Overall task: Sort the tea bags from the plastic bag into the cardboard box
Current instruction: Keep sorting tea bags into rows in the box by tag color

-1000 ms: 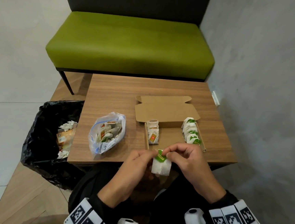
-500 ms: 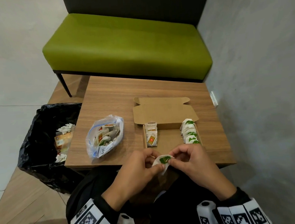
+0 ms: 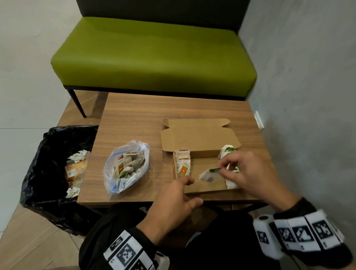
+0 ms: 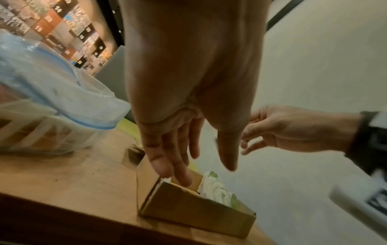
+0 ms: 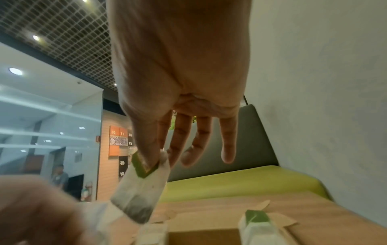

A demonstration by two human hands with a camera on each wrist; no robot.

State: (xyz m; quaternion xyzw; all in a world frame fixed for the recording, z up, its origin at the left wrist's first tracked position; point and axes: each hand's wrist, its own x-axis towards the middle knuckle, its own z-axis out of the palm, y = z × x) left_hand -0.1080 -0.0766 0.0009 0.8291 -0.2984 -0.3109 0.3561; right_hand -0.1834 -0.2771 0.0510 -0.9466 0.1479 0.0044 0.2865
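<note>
Green-tagged tea bag goes over the box!

The tea bag [image 3: 208,173], pinched by its green tag in the right hand [image 3: 244,172], now hangs over the open cardboard box [image 3: 204,176], beside the green row [image 3: 228,151] along its right wall; a moment ago both hands were fiddling with it off the near tabletop [image 3: 149,115] edge. The left hand [image 3: 174,202] has let go, fingers loose, holding nothing, by the box's near-left corner. Likely it drops in next. The plastic bag [image 3: 125,165], left, holds plenty more.

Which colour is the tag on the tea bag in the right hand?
Green, on a white tea bag; the right wrist view shows it best.
</note>
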